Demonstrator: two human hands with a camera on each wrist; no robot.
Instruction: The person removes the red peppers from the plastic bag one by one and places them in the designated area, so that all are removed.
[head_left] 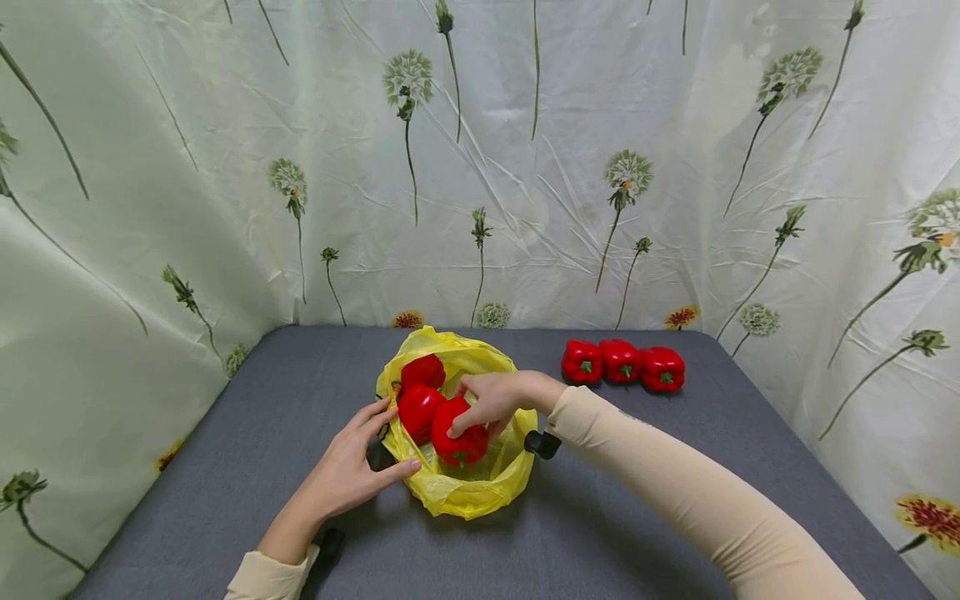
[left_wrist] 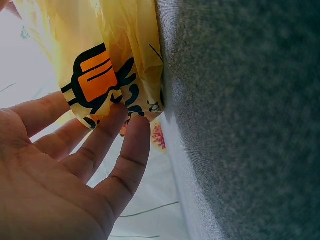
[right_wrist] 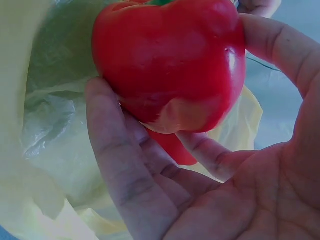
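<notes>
A yellow plastic bag [head_left: 472,500] stands with its mouth wide in the middle of the table. My right hand [head_left: 495,400] reaches into it and grips a red bell pepper [head_left: 457,450], thumb on one side and fingers round the other. In the right wrist view the held pepper [right_wrist: 165,65] shows its green stem end at the top. Two more red peppers [head_left: 417,411] lie inside at the bag's left. My left hand [head_left: 348,467] rests against the bag's left side, fingers extended; in the left wrist view its fingertips touch the printed plastic [left_wrist: 97,75].
Three red bell peppers [head_left: 620,362] sit in a row at the back right of the grey table [head_left: 300,375]. A pale curtain [head_left: 510,183] with dandelion prints hangs behind the table and along both sides.
</notes>
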